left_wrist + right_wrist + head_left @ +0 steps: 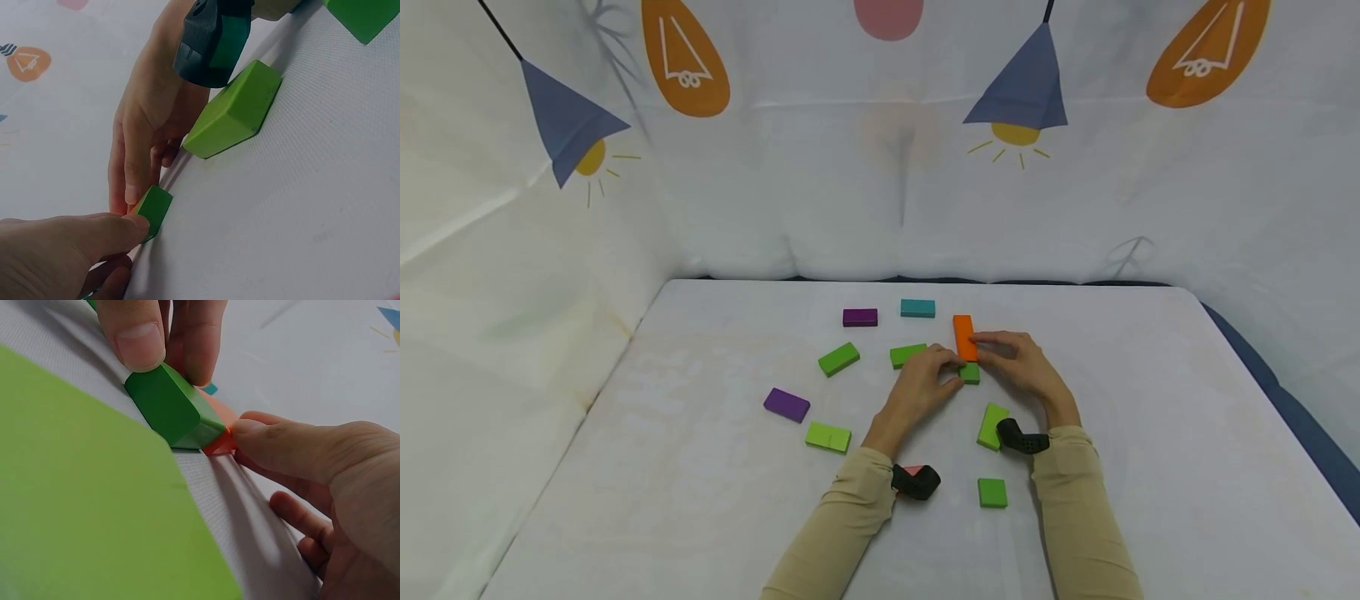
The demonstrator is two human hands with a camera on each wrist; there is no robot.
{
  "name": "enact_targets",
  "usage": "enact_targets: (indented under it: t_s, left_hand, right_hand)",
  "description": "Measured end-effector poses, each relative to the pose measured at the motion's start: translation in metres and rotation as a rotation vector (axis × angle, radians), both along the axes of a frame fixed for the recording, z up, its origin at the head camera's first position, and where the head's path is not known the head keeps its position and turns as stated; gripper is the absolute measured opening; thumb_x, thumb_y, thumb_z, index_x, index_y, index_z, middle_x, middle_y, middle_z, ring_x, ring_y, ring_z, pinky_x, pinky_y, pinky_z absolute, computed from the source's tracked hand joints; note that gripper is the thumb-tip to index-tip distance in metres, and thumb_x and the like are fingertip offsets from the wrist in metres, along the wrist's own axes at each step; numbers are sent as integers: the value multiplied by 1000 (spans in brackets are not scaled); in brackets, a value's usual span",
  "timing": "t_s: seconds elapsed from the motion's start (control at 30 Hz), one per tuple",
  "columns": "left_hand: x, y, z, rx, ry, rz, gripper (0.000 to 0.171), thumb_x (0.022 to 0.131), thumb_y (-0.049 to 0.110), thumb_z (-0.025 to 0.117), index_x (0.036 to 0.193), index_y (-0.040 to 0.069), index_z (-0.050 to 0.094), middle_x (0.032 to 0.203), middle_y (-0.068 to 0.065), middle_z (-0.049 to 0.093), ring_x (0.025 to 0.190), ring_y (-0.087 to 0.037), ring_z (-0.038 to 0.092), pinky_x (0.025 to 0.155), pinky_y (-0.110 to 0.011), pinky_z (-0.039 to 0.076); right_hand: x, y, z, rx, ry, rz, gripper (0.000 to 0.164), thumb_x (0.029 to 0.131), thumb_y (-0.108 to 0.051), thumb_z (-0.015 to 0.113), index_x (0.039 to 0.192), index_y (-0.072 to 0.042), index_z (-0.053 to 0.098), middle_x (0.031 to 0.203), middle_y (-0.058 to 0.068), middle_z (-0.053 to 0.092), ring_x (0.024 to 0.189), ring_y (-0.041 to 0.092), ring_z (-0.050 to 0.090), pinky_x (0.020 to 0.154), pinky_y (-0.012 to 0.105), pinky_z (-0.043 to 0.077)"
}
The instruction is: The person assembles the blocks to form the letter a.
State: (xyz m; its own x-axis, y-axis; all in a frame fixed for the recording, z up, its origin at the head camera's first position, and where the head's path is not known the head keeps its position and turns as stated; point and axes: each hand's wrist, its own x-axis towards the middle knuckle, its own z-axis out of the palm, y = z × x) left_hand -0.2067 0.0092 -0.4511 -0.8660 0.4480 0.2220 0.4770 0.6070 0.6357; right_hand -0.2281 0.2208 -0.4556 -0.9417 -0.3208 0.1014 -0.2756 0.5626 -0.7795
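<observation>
On the white table, a small green block (pixel 970 374) touches the near end of an orange block (pixel 964 337). My left hand (pixel 921 385) pinches the green block at its left side between thumb and fingers; the right wrist view shows the left thumb over the near face of that green block (pixel 172 409). My right hand (pixel 1024 367) reaches in from the right, and its thumb and index fingertips touch the right side of the orange block, close to where the two blocks meet. Another green block (pixel 907 356) is partly covered by the left hand.
Beside the right wrist lies a light green block (pixel 992 425), with a green square block (pixel 992 492) nearer. A pink block (pixel 913 470) is mostly hidden below the left wrist. Leftward are purple (pixel 787 405) and light green blocks (pixel 828 437); a teal block (pixel 917 308) lies farther back.
</observation>
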Motion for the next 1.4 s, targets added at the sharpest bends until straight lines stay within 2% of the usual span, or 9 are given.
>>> enact_targets:
  t_s: [0.2,0.37,0.67,0.87,1.13,1.4]
  left_hand:
    - [0,0,1,-1,-4,1,26,84,17,71,110,12,69,106,1,67,95,-10,61,87,-21,49]
    - [0,-1,2,7,-11,-3,25,84,17,71,109,12,70,106,1,67,96,-10,61,87,-21,49]
    - [0,0,3,14,-13,-2,26,84,17,71,109,12,69,104,0,67,95,-10,61,87,-21,49]
    - [0,1,2,0,-1,0,26,84,16,71,109,11,70,105,-1,67,94,-11,61,85,-22,49]
    - [0,2,2,-15,3,0,26,85,18,71,109,12,69,104,0,67,94,-10,61,85,-21,49]
    - [0,1,1,-30,16,3,26,85,20,71,109,13,69,104,1,66,92,-9,60,84,-19,49]
  right_hand:
    - [1,-2,2,6,-22,-29,33,91,-21,63,122,-9,63,131,14,58,128,34,44,109,57,24]
    - [1,-2,3,-2,-23,-15,33,91,-20,63,122,-7,63,130,15,59,128,34,45,109,56,27]
    - [1,-2,5,-8,-47,-32,34,91,-22,63,123,-10,63,131,13,58,130,33,42,110,57,23]
    - [2,-1,4,26,-82,-62,36,92,-28,62,124,-12,62,134,13,56,131,34,38,110,58,21]
    - [4,4,4,59,-119,-51,44,90,-37,63,129,-18,59,139,9,52,134,33,32,109,60,20]
    - [7,4,8,64,-144,-10,53,87,-26,68,135,-10,52,145,14,44,136,37,26,108,64,17]
